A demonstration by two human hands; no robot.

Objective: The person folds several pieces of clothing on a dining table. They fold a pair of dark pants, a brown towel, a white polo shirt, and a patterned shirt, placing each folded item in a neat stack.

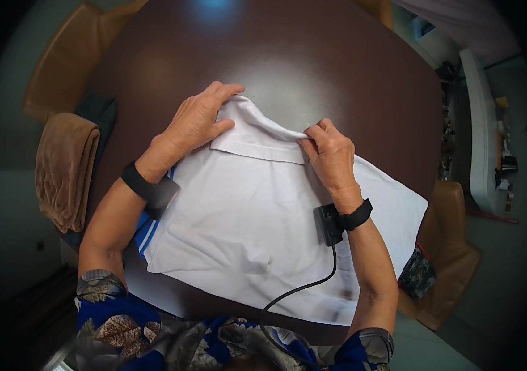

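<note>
A white short-sleeved shirt (245,208) lies spread on the dark brown table, with blue trim (147,234) striped in white showing at its left side. At its far end is a turned-over collar band (263,139), its upper edge raised in a soft curve. My left hand (198,113) holds the band's left end, thumb on the near side and fingers over the top edge. The cloth inside that palm is hidden. Between thumb and fingers, my right hand (328,148) pinches the band's right end.
A folded brown cloth (66,171) rests at the table's left edge over a dark blue one (99,116). Tan chairs (69,60) stand around the table (384,92). From my right wrist device (328,225), a black cable (291,292) crosses the shirt. A dark patterned cloth (416,273) lies at right.
</note>
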